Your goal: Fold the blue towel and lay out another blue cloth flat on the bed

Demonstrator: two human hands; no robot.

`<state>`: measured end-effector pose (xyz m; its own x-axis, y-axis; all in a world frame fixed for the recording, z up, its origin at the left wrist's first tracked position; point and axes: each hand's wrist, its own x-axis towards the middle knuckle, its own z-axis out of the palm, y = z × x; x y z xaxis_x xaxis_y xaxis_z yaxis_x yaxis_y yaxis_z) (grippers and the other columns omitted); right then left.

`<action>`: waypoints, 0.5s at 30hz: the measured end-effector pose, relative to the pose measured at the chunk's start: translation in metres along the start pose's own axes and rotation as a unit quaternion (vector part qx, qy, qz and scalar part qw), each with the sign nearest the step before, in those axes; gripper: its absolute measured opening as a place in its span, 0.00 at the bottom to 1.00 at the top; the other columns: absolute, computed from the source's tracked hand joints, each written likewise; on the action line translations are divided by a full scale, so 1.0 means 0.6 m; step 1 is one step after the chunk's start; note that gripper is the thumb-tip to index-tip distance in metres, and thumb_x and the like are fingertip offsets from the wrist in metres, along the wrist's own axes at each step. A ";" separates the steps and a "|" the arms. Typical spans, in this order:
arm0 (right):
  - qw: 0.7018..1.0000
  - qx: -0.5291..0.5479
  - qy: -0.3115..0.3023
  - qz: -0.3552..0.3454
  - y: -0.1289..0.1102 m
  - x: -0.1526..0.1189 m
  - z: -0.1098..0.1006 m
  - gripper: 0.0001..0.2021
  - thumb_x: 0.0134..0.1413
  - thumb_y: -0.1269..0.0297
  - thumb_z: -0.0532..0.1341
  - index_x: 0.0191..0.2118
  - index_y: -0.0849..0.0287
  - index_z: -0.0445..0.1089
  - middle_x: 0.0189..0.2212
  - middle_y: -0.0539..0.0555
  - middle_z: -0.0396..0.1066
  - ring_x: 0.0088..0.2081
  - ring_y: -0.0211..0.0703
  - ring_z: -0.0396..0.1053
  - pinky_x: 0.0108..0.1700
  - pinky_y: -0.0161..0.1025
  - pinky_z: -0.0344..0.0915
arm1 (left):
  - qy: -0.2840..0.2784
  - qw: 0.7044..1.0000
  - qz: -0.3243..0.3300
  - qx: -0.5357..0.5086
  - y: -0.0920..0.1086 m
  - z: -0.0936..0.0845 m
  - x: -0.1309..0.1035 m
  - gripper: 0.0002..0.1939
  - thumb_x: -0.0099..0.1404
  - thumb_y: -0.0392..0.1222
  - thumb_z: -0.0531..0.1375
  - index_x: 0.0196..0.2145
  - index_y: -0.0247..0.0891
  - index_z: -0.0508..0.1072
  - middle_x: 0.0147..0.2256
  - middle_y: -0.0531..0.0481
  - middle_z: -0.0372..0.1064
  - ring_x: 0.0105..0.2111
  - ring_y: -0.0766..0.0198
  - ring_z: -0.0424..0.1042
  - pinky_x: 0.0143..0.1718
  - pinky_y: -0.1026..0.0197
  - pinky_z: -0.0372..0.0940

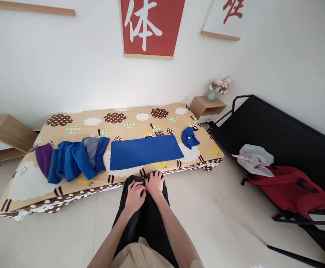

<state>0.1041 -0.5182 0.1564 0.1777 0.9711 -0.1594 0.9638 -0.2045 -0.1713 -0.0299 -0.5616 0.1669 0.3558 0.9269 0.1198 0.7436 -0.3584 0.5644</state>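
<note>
My left hand point(135, 196) rests on my left knee and my right hand point(155, 184) on my right knee, over black trousers. Neither holds anything; the fingers are slightly spread and curve over the knees. Just beyond them, a blue cloth point(145, 151) lies flat on the patterned bed sheet point(95, 121). To its left is a row of overlapping folded blue and grey cloths point(80, 160), with a purple one point(44, 158) at the far end. A small crumpled blue cloth point(189, 138) lies to the right.
A black folding bed point(277, 137) at the right carries a red bag point(293, 190) and a white plastic bag point(256, 158). Behind it, a nightstand point(204, 106) holds a flower vase point(211, 96). Another wooden cabinet point(4, 130) stands at the left.
</note>
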 end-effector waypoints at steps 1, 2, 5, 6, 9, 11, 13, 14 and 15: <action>1.000 -0.005 -0.007 -0.004 -0.006 0.005 0.001 0.20 0.63 0.60 0.55 0.54 0.66 0.72 0.58 0.74 0.65 0.58 0.70 0.60 0.55 0.64 0.59 | 0.001 1.000 -0.007 0.011 0.002 0.002 0.001 0.13 0.69 0.35 0.52 0.35 0.43 0.77 0.41 0.48 0.80 0.55 0.55 0.71 0.64 0.44 0.51; 1.000 -0.009 -0.014 -0.008 -0.012 0.012 0.001 0.20 0.64 0.61 0.54 0.52 0.68 0.74 0.56 0.75 0.67 0.56 0.70 0.62 0.54 0.64 0.59 | 0.004 0.999 -0.018 0.026 0.003 0.004 0.004 0.13 0.69 0.36 0.53 0.34 0.43 0.77 0.41 0.47 0.80 0.54 0.54 0.71 0.63 0.44 0.52; 0.999 -0.021 -0.041 -0.020 -0.022 0.037 0.001 0.19 0.65 0.64 0.53 0.49 0.71 0.75 0.52 0.75 0.69 0.53 0.67 0.65 0.53 0.61 0.60 | 0.002 0.995 -0.049 0.088 0.002 0.005 0.027 0.13 0.68 0.37 0.53 0.30 0.42 0.76 0.38 0.44 0.79 0.49 0.50 0.71 0.55 0.41 0.56; 0.998 -0.021 -0.055 -0.023 -0.024 0.049 0.000 0.18 0.64 0.65 0.53 0.49 0.71 0.76 0.52 0.75 0.69 0.53 0.66 0.66 0.53 0.59 0.61 | -0.007 0.993 -0.056 0.106 0.002 0.004 0.039 0.13 0.67 0.37 0.54 0.29 0.41 0.76 0.36 0.43 0.79 0.47 0.49 0.71 0.52 0.42 0.57; 0.994 -0.001 -0.112 -0.013 -0.025 0.093 -0.001 0.18 0.63 0.65 0.56 0.51 0.70 0.75 0.54 0.74 0.68 0.54 0.65 0.67 0.52 0.55 0.63 | -0.054 0.987 -0.064 0.137 0.001 0.001 0.081 0.13 0.66 0.37 0.54 0.29 0.40 0.76 0.33 0.43 0.78 0.46 0.47 0.71 0.49 0.43 0.57; 0.988 0.043 -0.151 0.010 -0.022 0.128 0.004 0.18 0.61 0.64 0.59 0.53 0.68 0.74 0.56 0.74 0.68 0.56 0.64 0.67 0.53 0.53 0.64 | -0.093 0.983 -0.071 0.143 0.001 0.002 0.111 0.13 0.66 0.38 0.54 0.30 0.40 0.77 0.34 0.43 0.79 0.47 0.48 0.71 0.49 0.45 0.57; 0.975 0.114 -0.187 0.041 -0.014 0.164 0.016 0.19 0.59 0.63 0.61 0.53 0.67 0.75 0.56 0.74 0.68 0.57 0.65 0.68 0.54 0.52 0.65 | -0.125 0.978 -0.080 0.145 0.000 0.006 0.139 0.13 0.66 0.38 0.53 0.33 0.40 0.78 0.36 0.44 0.79 0.47 0.50 0.72 0.49 0.47 0.59; 0.967 0.148 -0.202 0.051 -0.008 0.181 0.025 0.19 0.58 0.62 0.62 0.52 0.67 0.75 0.55 0.74 0.70 0.56 0.64 0.70 0.54 0.51 0.65 | -0.136 0.976 -0.085 0.148 0.000 0.008 0.152 0.13 0.66 0.38 0.52 0.35 0.39 0.78 0.38 0.44 0.79 0.47 0.51 0.73 0.50 0.48 0.59; 0.960 0.176 -0.211 0.054 0.000 0.196 0.036 0.18 0.57 0.63 0.62 0.51 0.66 0.76 0.54 0.73 0.71 0.54 0.63 0.72 0.53 0.50 0.67 | -0.146 0.973 -0.091 0.152 -0.002 0.011 0.163 0.14 0.67 0.38 0.52 0.36 0.39 0.78 0.39 0.43 0.79 0.47 0.51 0.73 0.50 0.48 0.60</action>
<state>0.1209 -0.4066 0.1164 0.1040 0.8206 -0.5620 0.8044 -0.4017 -0.4376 0.0079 -0.4712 0.1727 0.3155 0.9228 -0.2209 0.9267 -0.2496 0.2809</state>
